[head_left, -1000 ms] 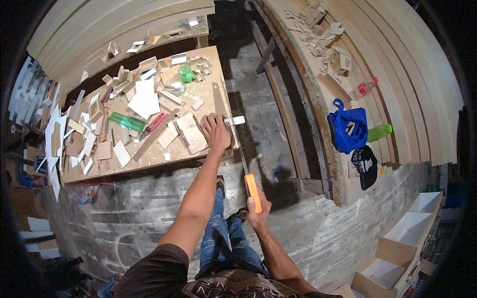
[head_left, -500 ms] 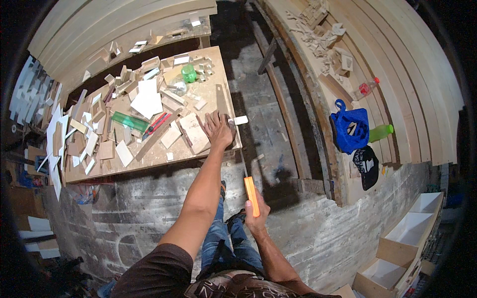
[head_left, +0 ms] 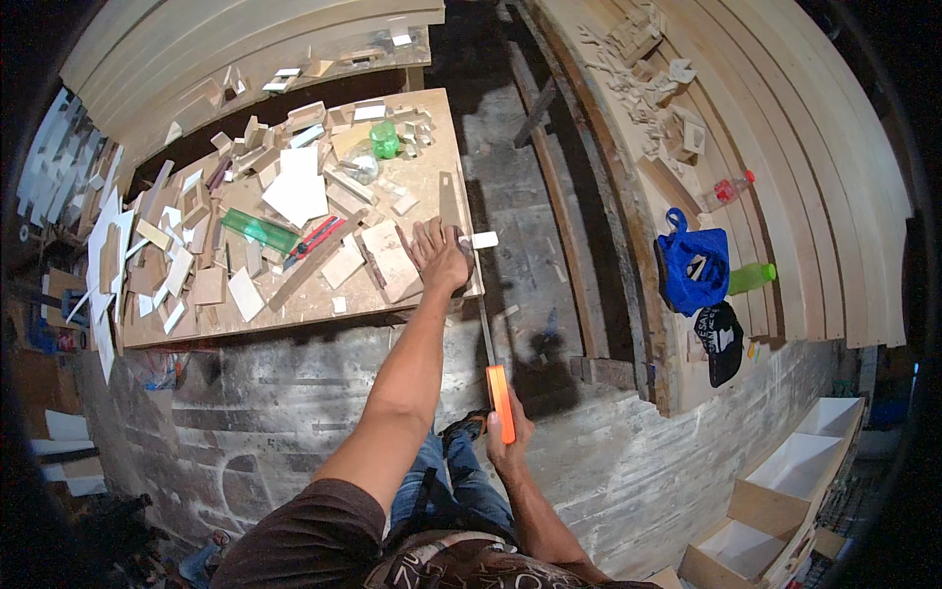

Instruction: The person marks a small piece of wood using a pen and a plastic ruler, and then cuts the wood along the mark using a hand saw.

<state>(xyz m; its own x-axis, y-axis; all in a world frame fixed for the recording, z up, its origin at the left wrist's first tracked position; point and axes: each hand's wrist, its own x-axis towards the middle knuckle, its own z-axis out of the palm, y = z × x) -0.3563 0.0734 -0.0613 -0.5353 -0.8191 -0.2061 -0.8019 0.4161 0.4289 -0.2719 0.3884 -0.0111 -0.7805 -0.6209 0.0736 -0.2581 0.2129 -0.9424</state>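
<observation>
My right hand is closed round the orange handle of a saw. Its narrow blade runs up toward the table's right edge, where the far part passes out of sight beside my left hand. My left hand lies on the tabletop at that edge, fingers spread and pressing down. A small white-faced piece juts out past the edge just right of my left hand; its inner end is hidden. Beyond my fingers lies a thin grey-brown strip with a hole in its end.
Wood offcuts, white panels, a green bottle and a red-and-black tool crowd the worktable. On the right bench are a blue bag, a black cap and bottles. Open boxes stand at lower right.
The saw handle and my right hand have come slightly back toward me. My left hand keeps its place at the table edge. The whole view has shifted a little.
</observation>
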